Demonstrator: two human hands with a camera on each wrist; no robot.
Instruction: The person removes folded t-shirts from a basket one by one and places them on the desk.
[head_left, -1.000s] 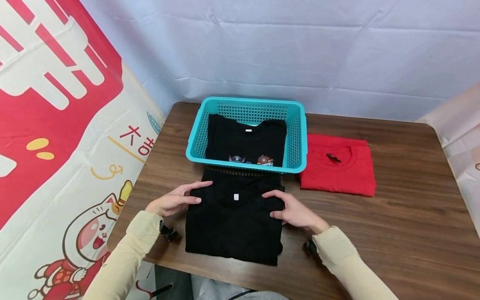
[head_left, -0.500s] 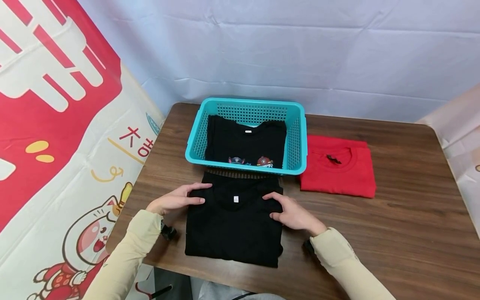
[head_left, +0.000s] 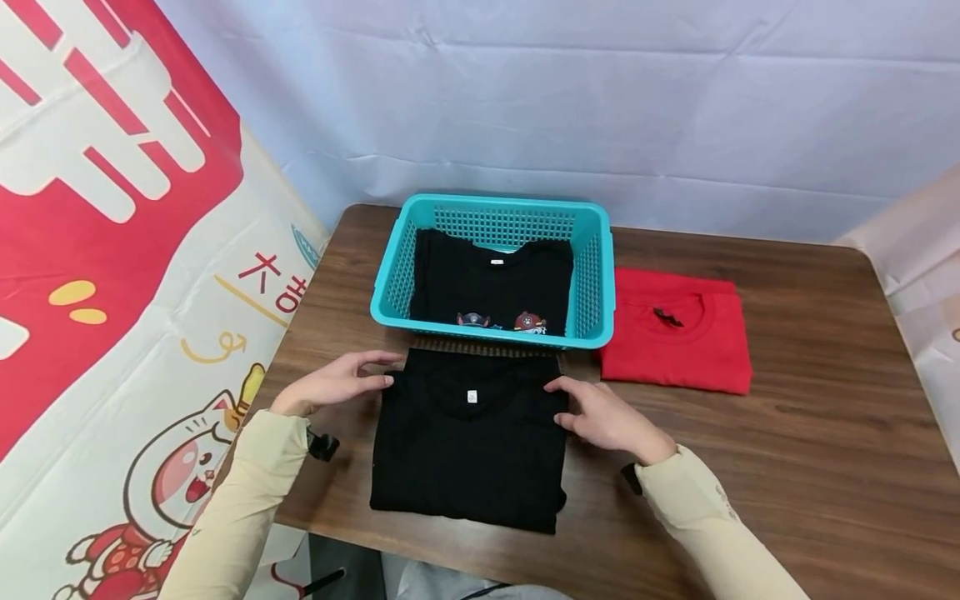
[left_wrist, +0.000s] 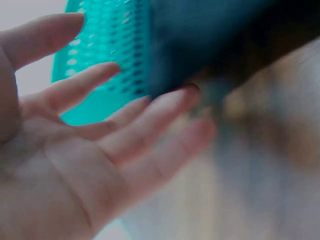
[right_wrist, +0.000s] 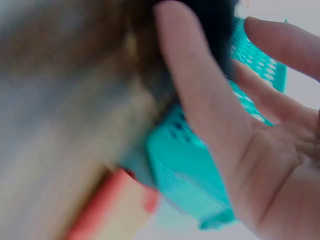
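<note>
A folded black T-shirt (head_left: 468,454) lies flat on the table in front of the basket, a small white label at its neckline. At its upper left corner is my left hand (head_left: 333,383), fingers loosely extended; the left wrist view shows that palm with nothing in it, fingers (left_wrist: 150,125) spread. By the shirt's right edge my right hand (head_left: 607,418) has its fingertips close to the fabric; its fingers (right_wrist: 200,85) look relaxed in the right wrist view. Both wrist views are blurred. Another folded black T-shirt (head_left: 491,287) with cartoon prints lies inside the turquoise basket (head_left: 606,287).
A folded red T-shirt (head_left: 675,342) lies to the right of the basket, with a dark label at its collar. The wooden table (head_left: 810,433) extends to the right. A pale cloth (head_left: 570,100) hangs behind, and a printed banner (head_left: 195,275) on the left.
My left hand has drawn back to the left and my right hand to the right, both off the black shirt's shoulders. The shirt in front, the basket and the red shirt stay put.
</note>
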